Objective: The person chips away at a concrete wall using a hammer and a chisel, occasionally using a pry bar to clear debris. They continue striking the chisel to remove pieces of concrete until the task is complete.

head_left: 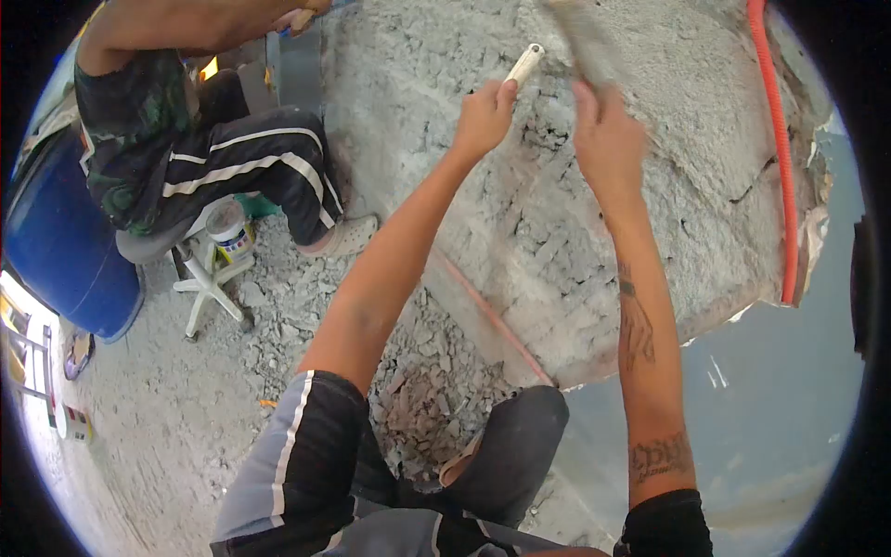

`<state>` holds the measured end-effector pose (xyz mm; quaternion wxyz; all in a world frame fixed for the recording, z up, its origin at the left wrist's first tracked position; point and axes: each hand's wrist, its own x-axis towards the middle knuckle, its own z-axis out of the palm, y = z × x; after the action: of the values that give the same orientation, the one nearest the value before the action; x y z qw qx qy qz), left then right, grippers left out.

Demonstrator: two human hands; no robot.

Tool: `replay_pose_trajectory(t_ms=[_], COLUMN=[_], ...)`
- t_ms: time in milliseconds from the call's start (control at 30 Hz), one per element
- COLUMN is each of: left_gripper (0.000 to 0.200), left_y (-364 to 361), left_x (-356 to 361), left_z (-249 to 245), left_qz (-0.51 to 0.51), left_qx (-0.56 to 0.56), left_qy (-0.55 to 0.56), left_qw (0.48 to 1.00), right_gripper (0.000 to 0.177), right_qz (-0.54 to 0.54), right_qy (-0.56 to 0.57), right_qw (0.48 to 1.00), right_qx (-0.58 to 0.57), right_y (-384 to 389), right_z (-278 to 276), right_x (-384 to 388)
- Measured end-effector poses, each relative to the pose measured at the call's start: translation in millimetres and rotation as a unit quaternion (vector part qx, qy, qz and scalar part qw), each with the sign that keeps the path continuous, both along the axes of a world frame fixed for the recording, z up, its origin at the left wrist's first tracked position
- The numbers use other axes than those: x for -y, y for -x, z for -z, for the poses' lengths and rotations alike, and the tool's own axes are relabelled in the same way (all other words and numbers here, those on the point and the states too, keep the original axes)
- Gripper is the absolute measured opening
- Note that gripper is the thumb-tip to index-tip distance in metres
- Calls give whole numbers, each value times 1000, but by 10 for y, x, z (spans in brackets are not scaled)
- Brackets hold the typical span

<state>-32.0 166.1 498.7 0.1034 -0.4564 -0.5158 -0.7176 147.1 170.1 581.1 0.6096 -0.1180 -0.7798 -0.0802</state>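
My left hand (484, 119) is closed around a tool with a cream handle (526, 64). A dark round spot shows at the handle's end, which points up and right, while the tool's working end is hidden. To the right, my right hand (608, 144) grips a long-handled tool (580, 42) that is smeared by motion and runs toward the top edge. I cannot make out its head. Both hands are in front of a rough, chipped grey wall (548, 246), with broken, cracked patches between and below them.
Rubble (432, 395) lies at the wall's foot. An orange corrugated conduit (778, 148) runs down the right side. At left, another person (255, 167) sits near a paint can (229, 230), a white stool base (209, 283) and a blue barrel (74, 241).
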Motion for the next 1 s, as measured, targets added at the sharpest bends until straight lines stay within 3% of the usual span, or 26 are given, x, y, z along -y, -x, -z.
replay_pose_trajectory(t_ms=[67,167,200,267,300,367,400,433,533,600,633,700,733,767,833,867,933,1000], left_gripper=[47,45,45,45,45,44,44,45,46,47,48,50,51,51,55,55,59,60], left_y=[5,49,57,84,89,92,77,58,140,144,127,132,129,108,141,141,55,-206], left_x=[-26,-104,-128,-157,-151,-97,-73,-61,-129,-92,-74,-78,-62,-35,26,42,68,494], left_z=[33,56,58,57,64,59,50,60,85,30,35,42,37,65,30,23,78,117], left_qz=[-11,1,-10,-21,-21,-21,-23,-22,-60,-50,-38,-38,-40,-39,-63,-65,-26,53], left_qx=[-4,-8,-16,-25,-32,-38,-38,-40,-66,-62,-53,-66,-76,-72,-78,-76,85,114], left_qy=[1,-10,-2,7,10,16,16,20,19,38,59,50,35,38,121,115,198,305], left_qw=[1000,1000,1000,999,999,999,999,999,996,996,996,996,996,996,988,988,976,944], right_gripper=[37,39,39,47,47,50,48,48,46,51,51,52,52,52,53,53,56,57], right_qz=[87,92,93,-52,-51,29,150,152,102,7,7,-75,19,21,87,88,40,23], right_qy=[7,104,103,87,90,69,57,62,153,205,207,61,107,110,193,186,274,170], right_qw=[985,977,977,995,995,995,975,975,968,977,977,994,993,992,953,954,944,978], right_qx=[148,160,160,15,14,59,151,152,170,58,58,-42,52,56,216,218,180,115], right_y=[142,20,-27,-88,-60,83,193,122,-79,-193,-156,11,106,123,147,113,-121,-335], right_z=[54,-255,-293,-287,-219,64,229,208,-128,-219,-166,60,121,173,222,250,456,745], right_x=[-219,225,410,676,574,53,-398,-314,227,552,484,226,52,-69,-214,-165,-27,-35])
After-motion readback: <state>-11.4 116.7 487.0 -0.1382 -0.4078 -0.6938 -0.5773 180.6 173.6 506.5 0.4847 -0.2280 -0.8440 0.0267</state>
